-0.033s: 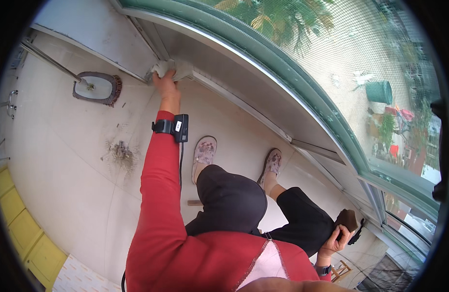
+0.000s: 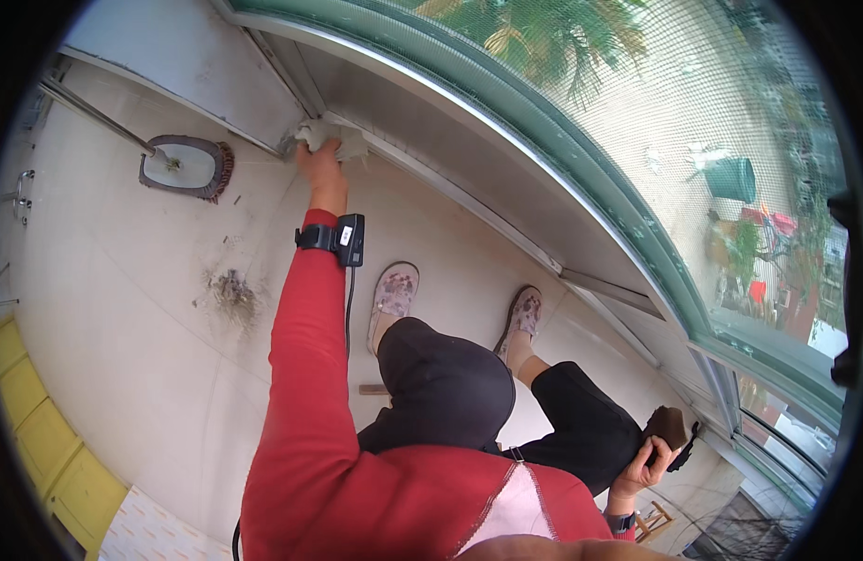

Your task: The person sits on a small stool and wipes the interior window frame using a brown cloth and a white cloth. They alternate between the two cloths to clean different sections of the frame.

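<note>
My left hand [image 2: 323, 170] reaches forward to the corner where the wall panel meets the frame's base. Its fingers are closed on a crumpled whitish cloth [image 2: 350, 142], pressed into the corner at floor level. Beside my knee, low on the right, my right hand [image 2: 637, 472] grips a dark brown object [image 2: 666, 425] with a flat, angular face. Its exact kind does not show, and black material sticks out behind it.
A flat mop [image 2: 179, 168] with a metal pole lies left of the corner. A pile of debris [image 2: 233, 292] sits on the pale floor [image 2: 151, 374]. Yellow cabinets [image 2: 43, 439] stand at lower left. A screened window [image 2: 581, 122] runs along the right.
My left hand and the whitish cloth have shifted very slightly at the corner; the cloth's right end hangs a little lower. My right hand stays nearly in place.
</note>
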Tool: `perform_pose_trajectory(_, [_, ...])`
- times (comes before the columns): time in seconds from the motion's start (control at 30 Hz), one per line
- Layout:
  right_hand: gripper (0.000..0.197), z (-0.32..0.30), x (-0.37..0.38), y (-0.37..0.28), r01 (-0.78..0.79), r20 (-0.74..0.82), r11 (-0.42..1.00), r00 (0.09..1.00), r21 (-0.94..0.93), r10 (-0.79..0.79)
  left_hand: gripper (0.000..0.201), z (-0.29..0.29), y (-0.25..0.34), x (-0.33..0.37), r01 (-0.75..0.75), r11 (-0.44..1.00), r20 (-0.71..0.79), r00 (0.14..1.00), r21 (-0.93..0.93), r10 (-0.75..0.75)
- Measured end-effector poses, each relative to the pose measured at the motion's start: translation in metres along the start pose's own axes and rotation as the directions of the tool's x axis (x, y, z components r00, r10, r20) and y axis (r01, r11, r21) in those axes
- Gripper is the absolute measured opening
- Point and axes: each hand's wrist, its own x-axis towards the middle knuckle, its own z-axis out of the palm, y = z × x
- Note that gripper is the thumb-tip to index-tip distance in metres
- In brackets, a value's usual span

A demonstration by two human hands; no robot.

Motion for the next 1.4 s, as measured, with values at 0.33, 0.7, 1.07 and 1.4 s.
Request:
perform_pose_trajectory(0.33, [0.012, -0.006, -0.003, 0.007, -0.063, 0.055, 0.998, 0.996, -0.026, 0.065, 0.058, 0.061, -0.151, 0.011, 0.411, 0.911, 0.096, 0.909, -0.037, -0.406])
perform_pose_trajectory(0.7, [0.01, 0.0, -0.003, 0.003, -0.027, 0.018, 0.998, 0.999, 0.064, 0.026, 0.042, 0.095, 0.09, -0.128, 0.259, 0.856, 0.617, 0.782, -0.447, 0.086])
perform_pose_trajectory(1.07, [0.013, -0.001, 0.002, -0.009, 0.048, 0.037, 0.997, 0.998, -0.058, -0.046, 0.049, -0.015, -0.065, 0.032, -0.055, 0.96, 0.018, 0.998, 0.275, 0.052])
perform_pose_trajectory(1.4, [0.01, -0.006, -0.003, 0.001, -0.041, 0.053, 0.997, 0.998, -0.068, 0.045, 0.032, 0.074, -0.121, -0.054, 0.472, 0.877, 0.129, 0.868, 0.087, -0.48])
